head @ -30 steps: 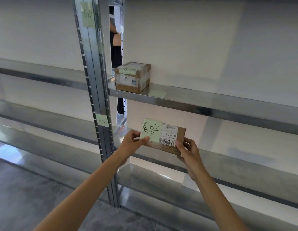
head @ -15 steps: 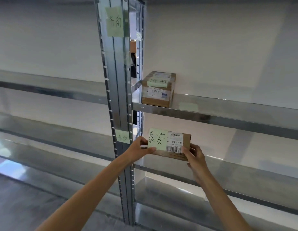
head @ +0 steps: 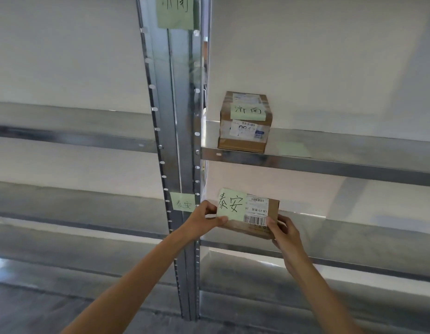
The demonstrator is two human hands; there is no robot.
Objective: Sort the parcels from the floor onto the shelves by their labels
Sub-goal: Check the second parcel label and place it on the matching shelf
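I hold a small flat cardboard parcel with both hands at the left end of the middle metal shelf. A green note with black handwriting and a barcode label cover its front. My left hand grips its left edge and my right hand grips its lower right corner. Whether the parcel rests on the shelf I cannot tell. A matching green note is stuck on the steel upright beside it. On the upper shelf stands another cardboard parcel with its own green note.
A second green note is stuck high on the upright. A loose green note lies on the upper shelf right of the box. More metal shelves run to the left and below. Grey floor shows at the bottom left.
The view has moved closer and to the left, so the upright now stands mid-frame. Both hands keep the same grip on the parcel at the middle shelf.
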